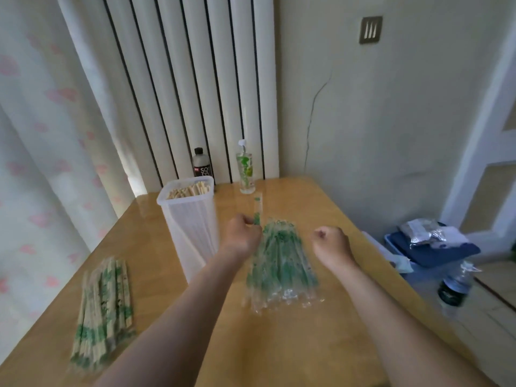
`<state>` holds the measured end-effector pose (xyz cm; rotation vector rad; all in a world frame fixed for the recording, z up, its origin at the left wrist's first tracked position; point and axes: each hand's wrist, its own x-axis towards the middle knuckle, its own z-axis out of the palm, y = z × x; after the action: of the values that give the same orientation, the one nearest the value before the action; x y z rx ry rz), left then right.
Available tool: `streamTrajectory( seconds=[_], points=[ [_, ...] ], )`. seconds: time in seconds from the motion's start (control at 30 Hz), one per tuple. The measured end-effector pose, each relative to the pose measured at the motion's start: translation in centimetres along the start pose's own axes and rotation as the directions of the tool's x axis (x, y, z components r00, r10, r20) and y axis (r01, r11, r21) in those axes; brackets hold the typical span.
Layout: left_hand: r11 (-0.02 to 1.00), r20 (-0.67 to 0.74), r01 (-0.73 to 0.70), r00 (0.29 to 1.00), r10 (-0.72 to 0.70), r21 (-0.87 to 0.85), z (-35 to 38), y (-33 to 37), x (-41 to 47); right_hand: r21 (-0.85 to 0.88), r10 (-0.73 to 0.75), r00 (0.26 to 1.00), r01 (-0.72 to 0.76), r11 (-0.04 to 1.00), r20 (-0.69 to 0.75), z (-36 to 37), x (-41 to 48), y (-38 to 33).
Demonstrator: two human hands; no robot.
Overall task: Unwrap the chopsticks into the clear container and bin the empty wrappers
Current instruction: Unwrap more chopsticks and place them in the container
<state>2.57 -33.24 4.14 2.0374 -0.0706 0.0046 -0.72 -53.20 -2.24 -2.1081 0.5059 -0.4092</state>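
Container point(192, 219) btwn wrapped chopsticks point(103, 311) left, wrappers point(282, 263) right.

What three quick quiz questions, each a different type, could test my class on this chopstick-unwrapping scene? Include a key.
1. True or false: the clear container holds no chopsticks.
2. Which hand pinches a wrapper? A) left B) right
3. Fill in: the still-wrapped chopsticks lie to the container's ____.

Key:
1. False; unwrapped chopsticks stand inside.
2. A; the left hand holds it above the pile of empty wrappers, while the right hand is a closed, apparently empty fist.
3. Left.
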Motion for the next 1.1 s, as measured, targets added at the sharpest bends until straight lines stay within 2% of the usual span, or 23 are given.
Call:
streamTrajectory(
  seconds=[0.1, 0.23, 0.5, 0.9, 1.1],
  points=[
    [0.993, -0.04, 0.063, 0.997, -0.059, 0.096, 1.6, -1.0, 1.4, -0.12, 0.001, 1.0, -0.004, 0.993, -0.022, 0.8, -0.2, 3.0],
    [0.98, -0.058, 0.062, 0.997, -0.052, 0.187, 3.8, -1.9, 3.3, -0.176, -0.053, 0.998, 0.046, 0.983, -0.031, 1.7, -0.4, 4.0],
    [0.934, -0.019, 0.044, 0.999, -0.04, 0.355, 6.2, -2.4, 5.2, -0.1, -0.061, 0.998, 0.057, 0.993, -0.029, 1.6, -0.1, 4.2],
    [0.93, -0.036, 0.044, 0.999, -0.033, 0.364, 5.4, -3.2, 4.5, -0.077, -0.078, 0.996, 0.075, 0.994, -0.045, 1.7, -0.1, 4.4],
    [0.906, 0.018, -0.035, 0.999, 0.03, 0.423, 4.1, -2.8, 2.9, -0.07, -0.07, 0.996, 0.066, 0.995, -0.048, 1.7, -0.2, 4.3]
  ],
)
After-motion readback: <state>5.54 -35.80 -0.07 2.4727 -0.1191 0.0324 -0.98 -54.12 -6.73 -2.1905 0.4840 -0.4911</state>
